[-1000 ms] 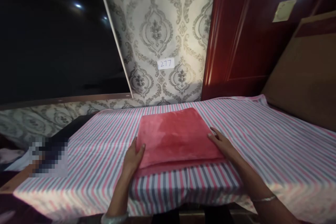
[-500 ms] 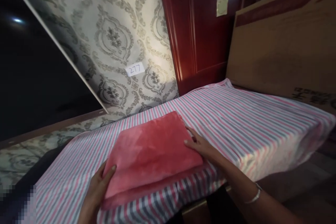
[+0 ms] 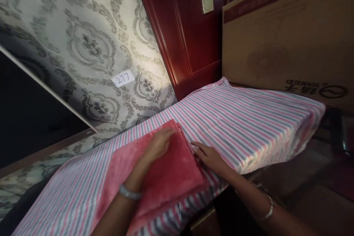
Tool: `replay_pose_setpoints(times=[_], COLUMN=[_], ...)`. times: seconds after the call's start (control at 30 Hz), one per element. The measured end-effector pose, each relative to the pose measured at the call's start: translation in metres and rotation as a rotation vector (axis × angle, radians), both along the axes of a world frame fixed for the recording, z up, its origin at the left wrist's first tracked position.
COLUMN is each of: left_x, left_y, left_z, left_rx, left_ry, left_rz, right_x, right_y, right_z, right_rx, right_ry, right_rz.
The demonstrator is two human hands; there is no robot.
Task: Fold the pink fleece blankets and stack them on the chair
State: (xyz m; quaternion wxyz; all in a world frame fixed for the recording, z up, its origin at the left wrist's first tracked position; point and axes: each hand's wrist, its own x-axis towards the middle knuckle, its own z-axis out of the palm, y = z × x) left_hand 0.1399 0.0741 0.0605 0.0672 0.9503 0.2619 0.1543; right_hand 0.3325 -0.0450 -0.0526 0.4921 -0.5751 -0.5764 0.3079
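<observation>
A folded pink plush cloth [image 3: 177, 171] lies flat on the striped cover [image 3: 221, 118], near its front edge. My left hand [image 3: 160, 143] reaches across the cloth and rests on its upper part, fingers stretched toward the right edge. This hand looks slightly blurred. Beside the right edge of the cloth is my right hand [image 3: 210, 159], palm side down over the stripes, with its fingers apart and pointing toward the fold. Whether those fingertips touch the cloth I cannot tell. Both wrists wear a bracelet.
A large cardboard box [image 3: 276, 44] stands behind the cover's right end. A dark red wood panel [image 3: 190, 25] and patterned wallpaper [image 3: 96, 44] with a paper label [image 3: 123, 78] reading 277 are behind. A dark screen [image 3: 33, 114] sits at the left.
My left hand has left the cloth's left edge and moved up and right onto its top. My right hand stays by the right edge. The view has shifted to the right.
</observation>
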Motion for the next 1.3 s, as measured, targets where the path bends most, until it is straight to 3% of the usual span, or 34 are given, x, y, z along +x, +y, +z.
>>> replay_pose_setpoints(times=[0.1, 0.23, 0.37, 0.5, 0.67, 0.9, 1.13, 1.3], left_x=[0.038, 0.040, 0.026, 0.020, 0.009, 0.001, 0.000, -0.002], left_y=[0.021, 0.032, 0.036, 0.042, 0.046, 0.046, 0.045, 0.052], left_z=[-0.007, -0.027, -0.047, -0.055, -0.055, -0.059, -0.059, -0.065], left_rx=[0.056, 0.099, 0.094, -0.011, -0.308, -0.537, -0.644, -0.722], left_ry=[0.166, 0.205, -0.013, -0.263, -0.629, -0.841, -0.961, -1.067], left_rz=[-0.081, -0.037, 0.006, -0.024, 0.095, 0.188, 0.203, 0.153], right_x=[0.016, 0.035, 0.040, 0.032, 0.018, 0.008, 0.007, 0.005], right_y=[-0.001, 0.010, 0.049, 0.110, 0.158, 0.151, 0.153, 0.152], right_z=[-0.005, -0.003, 0.015, 0.035, 0.031, 0.000, -0.003, -0.004], right_rx=[-0.067, -0.066, -0.021, -0.065, -0.031, 0.197, 0.167, 0.146], right_ry=[0.029, 0.012, -0.065, 0.055, 0.196, -0.029, -0.161, -0.142], right_rz=[0.032, 0.045, 0.064, 0.026, -0.093, -0.054, -0.018, -0.026])
